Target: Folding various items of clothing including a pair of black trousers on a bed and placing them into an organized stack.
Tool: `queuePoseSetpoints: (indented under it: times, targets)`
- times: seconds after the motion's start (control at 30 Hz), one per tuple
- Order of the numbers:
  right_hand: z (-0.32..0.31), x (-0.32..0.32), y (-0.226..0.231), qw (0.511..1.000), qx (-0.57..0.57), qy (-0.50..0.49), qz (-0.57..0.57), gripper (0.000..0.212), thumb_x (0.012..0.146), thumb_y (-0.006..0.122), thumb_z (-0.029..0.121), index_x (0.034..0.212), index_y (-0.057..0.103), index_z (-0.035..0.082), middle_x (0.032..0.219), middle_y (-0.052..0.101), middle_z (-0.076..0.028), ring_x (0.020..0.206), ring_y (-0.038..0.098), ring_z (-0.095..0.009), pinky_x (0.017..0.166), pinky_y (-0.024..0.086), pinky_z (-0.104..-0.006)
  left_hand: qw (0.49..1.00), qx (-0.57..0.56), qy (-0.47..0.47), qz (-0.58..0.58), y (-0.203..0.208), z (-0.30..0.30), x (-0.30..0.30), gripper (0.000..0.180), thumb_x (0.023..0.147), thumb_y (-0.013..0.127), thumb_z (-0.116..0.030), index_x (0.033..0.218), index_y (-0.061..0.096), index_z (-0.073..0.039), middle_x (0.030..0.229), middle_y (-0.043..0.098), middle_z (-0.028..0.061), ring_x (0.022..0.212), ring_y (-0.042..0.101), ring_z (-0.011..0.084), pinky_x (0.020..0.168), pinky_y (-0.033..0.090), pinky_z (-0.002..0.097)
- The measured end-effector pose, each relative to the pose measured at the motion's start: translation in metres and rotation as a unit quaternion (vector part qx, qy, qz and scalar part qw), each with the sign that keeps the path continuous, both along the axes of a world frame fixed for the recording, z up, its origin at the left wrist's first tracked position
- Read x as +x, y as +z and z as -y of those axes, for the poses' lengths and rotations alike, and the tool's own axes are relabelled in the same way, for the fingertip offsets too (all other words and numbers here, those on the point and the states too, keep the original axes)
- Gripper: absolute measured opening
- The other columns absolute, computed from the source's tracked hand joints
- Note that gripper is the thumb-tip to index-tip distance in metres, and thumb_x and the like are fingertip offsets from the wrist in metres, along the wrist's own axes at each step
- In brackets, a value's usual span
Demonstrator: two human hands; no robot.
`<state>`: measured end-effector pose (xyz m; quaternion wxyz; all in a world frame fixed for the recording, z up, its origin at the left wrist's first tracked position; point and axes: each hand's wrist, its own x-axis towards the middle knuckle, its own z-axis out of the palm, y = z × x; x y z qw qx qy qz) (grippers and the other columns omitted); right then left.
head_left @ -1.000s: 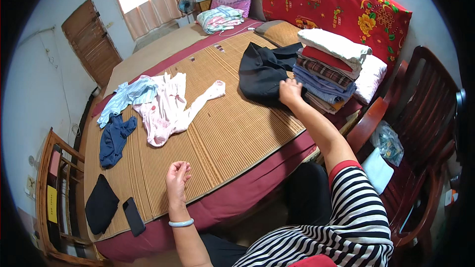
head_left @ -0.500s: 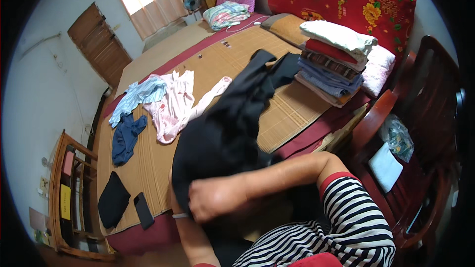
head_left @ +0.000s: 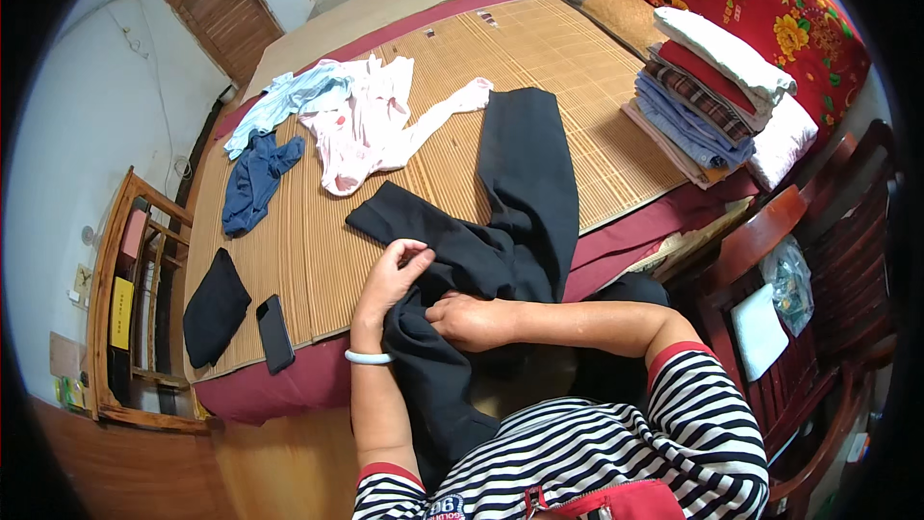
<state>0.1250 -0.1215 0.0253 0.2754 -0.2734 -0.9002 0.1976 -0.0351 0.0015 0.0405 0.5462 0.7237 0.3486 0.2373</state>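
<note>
A pair of black trousers (head_left: 531, 173) lies partly on the woven bed mat (head_left: 443, 159), one leg stretched away from me and another part pointing left. The rest is bunched near the bed's front edge and hangs toward my lap. My right hand (head_left: 472, 321) is closed on the bunched cloth, its fingertips partly hidden in the folds. Beside it, my left hand (head_left: 393, 277), with a pale bangle on the wrist, rests at the trousers' left edge. Its fingers are loosely bent, with a gap between thumb and fingers, and no cloth shows between them.
Pink (head_left: 371, 125), light blue (head_left: 289, 101) and dark blue (head_left: 258, 183) garments lie crumpled on the mat. Near the left front are a folded black cloth (head_left: 217, 308) and a phone (head_left: 275, 335). Folded clothes (head_left: 707, 101) are stacked at right, by a wooden chair (head_left: 760, 236).
The trousers have come down from a raised, blurred sweep and now lie on the mat with one leg stretched out. My left hand, mostly hidden before, now shows. The view has tilted downward.
</note>
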Motion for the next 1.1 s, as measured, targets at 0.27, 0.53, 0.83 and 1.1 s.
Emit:
queuePoseSetpoints:
  times: [0.27,0.53,0.83,1.1]
  targets:
    - [0.008,0.005,0.002,0.999,0.004,0.010,0.039,0.013,0.079,0.063,0.012,0.089,0.063,0.003,0.093,0.058,-0.012,0.092,0.060,-0.031,0.086,0.046,-0.0434,0.965,0.125,-0.095,-0.210,0.030,0.024,0.002,0.028,0.080,0.078,-0.022,0.094,0.065,-0.001,0.082,0.066,0.0060,0.079,0.061,0.0142,0.072,0.050,0.0302]
    - [0.004,0.023,0.020,0.994,0.103,-0.046,0.016,0.015,0.083,0.062,0.021,0.089,0.064,0.007,0.089,0.061,-0.009,0.089,0.062,-0.028,0.079,0.047,-0.0407,0.943,0.037,0.287,0.164,0.028,-0.017,-0.041,0.048,0.096,0.066,-0.026,0.128,0.057,0.007,0.121,0.063,0.0077,0.107,0.059,0.0159,0.097,0.045,0.0285]
    - [-0.032,0.055,0.004,0.968,0.053,-0.237,0.056,0.025,0.078,0.072,0.021,0.094,0.062,0.005,0.089,0.060,-0.013,0.086,0.064,-0.032,0.074,0.053,-0.0426,0.878,-0.041,0.400,0.261,-0.016,-0.081,-0.159,0.061,0.100,0.055,-0.041,0.134,0.051,0.010,0.138,0.054,0.0113,0.125,0.052,0.0177,0.110,0.036,0.0303]
    - [-0.050,0.112,0.011,0.904,-0.062,-0.403,0.131,0.033,0.075,0.071,0.012,0.107,0.065,0.005,0.102,0.064,-0.016,0.096,0.065,-0.035,0.082,0.054,-0.0446,0.864,-0.136,0.387,0.292,0.025,-0.044,-0.116,0.056,0.096,0.063,-0.037,0.130,0.056,0.008,0.129,0.061,0.0123,0.115,0.061,0.0214,0.102,0.046,0.0332]
